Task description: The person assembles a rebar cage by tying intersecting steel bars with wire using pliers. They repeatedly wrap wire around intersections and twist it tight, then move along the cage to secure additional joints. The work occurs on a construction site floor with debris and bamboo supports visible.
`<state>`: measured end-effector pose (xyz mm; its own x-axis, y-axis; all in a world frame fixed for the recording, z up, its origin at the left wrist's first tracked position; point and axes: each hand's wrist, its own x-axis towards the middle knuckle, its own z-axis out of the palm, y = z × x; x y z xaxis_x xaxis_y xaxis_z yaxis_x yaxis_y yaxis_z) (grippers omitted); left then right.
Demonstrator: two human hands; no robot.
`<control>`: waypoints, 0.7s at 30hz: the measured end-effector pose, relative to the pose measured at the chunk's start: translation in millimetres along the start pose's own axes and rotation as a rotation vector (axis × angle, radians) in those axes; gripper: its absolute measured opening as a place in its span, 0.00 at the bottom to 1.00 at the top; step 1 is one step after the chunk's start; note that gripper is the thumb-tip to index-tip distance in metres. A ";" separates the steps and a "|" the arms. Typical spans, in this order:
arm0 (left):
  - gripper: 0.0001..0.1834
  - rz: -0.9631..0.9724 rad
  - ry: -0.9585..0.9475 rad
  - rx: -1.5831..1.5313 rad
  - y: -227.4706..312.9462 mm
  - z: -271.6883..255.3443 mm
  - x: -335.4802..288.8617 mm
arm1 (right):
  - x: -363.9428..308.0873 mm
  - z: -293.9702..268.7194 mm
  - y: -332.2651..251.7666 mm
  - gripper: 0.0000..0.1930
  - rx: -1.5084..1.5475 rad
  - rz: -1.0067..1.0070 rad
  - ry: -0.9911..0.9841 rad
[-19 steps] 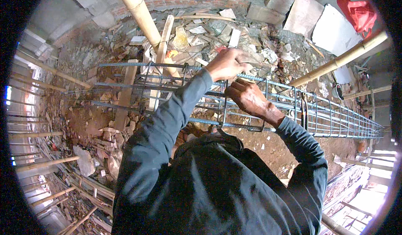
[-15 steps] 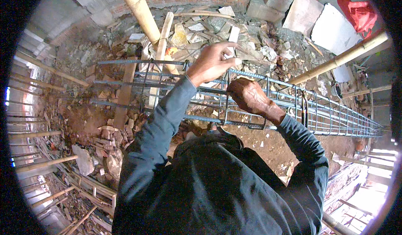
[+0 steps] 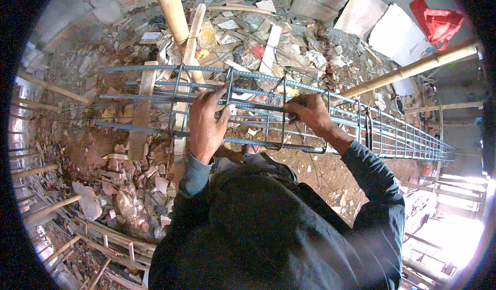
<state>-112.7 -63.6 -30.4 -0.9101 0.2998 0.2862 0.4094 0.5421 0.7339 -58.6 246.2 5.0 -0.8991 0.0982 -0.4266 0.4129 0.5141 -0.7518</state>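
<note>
A long cage of steel rebar [image 3: 248, 90] with square stirrups stretches across in front of me, its bars running off to the far right. My left hand [image 3: 205, 130] is at the cage's left part, thumb and fingers apart, fingertips beside a stirrup [image 3: 229, 81]. Further right, my right hand [image 3: 313, 117] is closed, its fingertips pressed against another stirrup [image 3: 283, 130] where it meets the lengthwise bars. What those fingers pinch is hidden; thin dark wire hangs below them.
Wooden strips [image 3: 142, 117] cross under the cage's left end. A bamboo pole [image 3: 170, 11] rises behind it, and another bamboo pole [image 3: 408, 72] slants at the right. Broken tile and rubble [image 3: 258, 37] cover the ground beyond. A red bag [image 3: 438, 22] lies far right.
My left hand has come down and left from above the top bar to the left stirrup. My right hand stays at its stirrup, its fingers shifted slightly. The view has shifted a little.
</note>
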 end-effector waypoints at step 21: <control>0.14 -0.129 0.255 -0.171 -5.1 22.8 -15.7 | -163.1 -129.6 183.2 0.35 -0.709 0.271 0.600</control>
<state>-99.1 -53.2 -52.6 -0.9496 0.0196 0.3130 0.2923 0.4171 0.8606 144.8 434.8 2.0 -0.7922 0.6068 -0.0652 0.6102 0.7854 -0.1038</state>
